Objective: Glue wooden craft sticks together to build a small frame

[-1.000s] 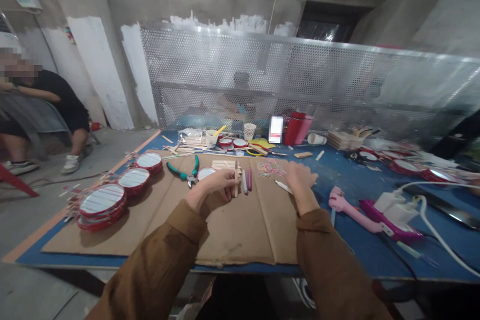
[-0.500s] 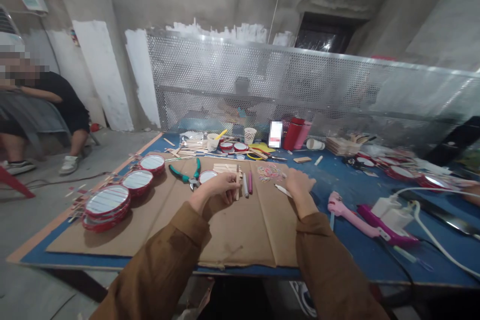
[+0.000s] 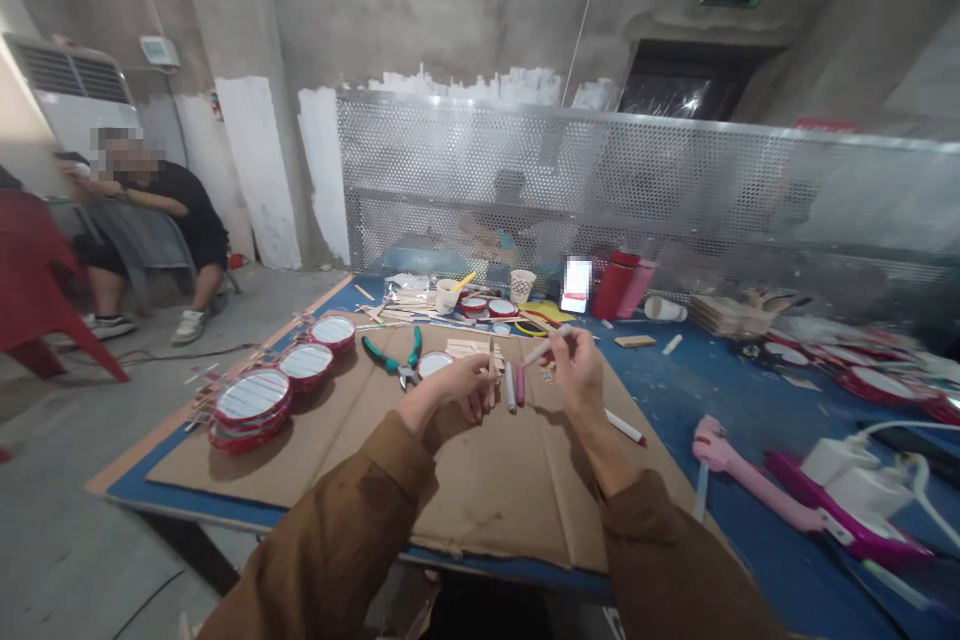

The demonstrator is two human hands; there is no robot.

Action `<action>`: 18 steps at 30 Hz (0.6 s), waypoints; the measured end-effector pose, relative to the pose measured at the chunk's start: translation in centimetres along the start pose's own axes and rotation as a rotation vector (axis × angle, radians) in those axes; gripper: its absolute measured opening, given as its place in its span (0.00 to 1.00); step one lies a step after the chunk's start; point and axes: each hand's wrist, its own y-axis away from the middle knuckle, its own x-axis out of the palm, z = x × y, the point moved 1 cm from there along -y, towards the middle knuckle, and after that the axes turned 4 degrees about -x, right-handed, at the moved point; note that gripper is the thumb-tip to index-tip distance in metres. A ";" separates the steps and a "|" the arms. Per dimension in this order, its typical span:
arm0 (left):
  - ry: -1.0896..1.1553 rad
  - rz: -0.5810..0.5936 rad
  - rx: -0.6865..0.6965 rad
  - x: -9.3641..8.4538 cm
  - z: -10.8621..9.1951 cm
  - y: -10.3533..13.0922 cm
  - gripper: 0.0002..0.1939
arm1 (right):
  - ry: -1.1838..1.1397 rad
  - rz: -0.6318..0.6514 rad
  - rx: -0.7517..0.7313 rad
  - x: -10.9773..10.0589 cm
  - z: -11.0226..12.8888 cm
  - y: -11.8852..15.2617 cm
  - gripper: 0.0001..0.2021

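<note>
My left hand [image 3: 463,386] pinches a thin wooden stick [image 3: 492,372], held upright over the cardboard. To its right my right hand [image 3: 579,375] is closed on a pale marker [image 3: 538,351], tilted with its lower end toward the left hand. A grey-white marker [image 3: 511,387] and a purple marker [image 3: 520,385] lie side by side between the hands. Another white marker [image 3: 624,426] with a red end rests right of my right wrist. Behind the left hand are light wooden sticks [image 3: 469,347] and a small red-rimmed disc [image 3: 433,364]. Small rubber bands [image 3: 548,376] are mostly hidden by my right hand.
Teal-handled pliers [image 3: 405,365] and red-rimmed round pieces [image 3: 253,400] lie on the left of the cardboard [image 3: 495,510]. A pink glue gun [image 3: 757,480] and a purple power strip [image 3: 885,520] with cables are at right. Cups, a phone [image 3: 575,285] and bottles stand behind. A person sits far left.
My right hand has risen and moved in toward the left hand, now with a pale marker in its fingers. My left hand still holds the wooden stick. The view has shifted left.
</note>
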 end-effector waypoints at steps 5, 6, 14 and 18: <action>0.016 -0.001 -0.018 0.1 -0.3 0.2 0.10 | -0.357 -0.014 0.272 1.6 0.4 1.1 0.24; 0.017 0.000 -0.011 0.0 -0.4 0.2 0.09 | -0.380 -0.015 0.297 1.8 0.3 1.2 0.24; 0.022 0.028 0.006 -0.1 -0.1 0.0 0.10 | -0.313 -0.174 0.168 1.8 0.4 1.2 0.24; 0.018 0.025 0.007 0.0 -0.2 0.2 0.07 | -0.256 -0.211 0.160 1.5 0.3 0.9 0.26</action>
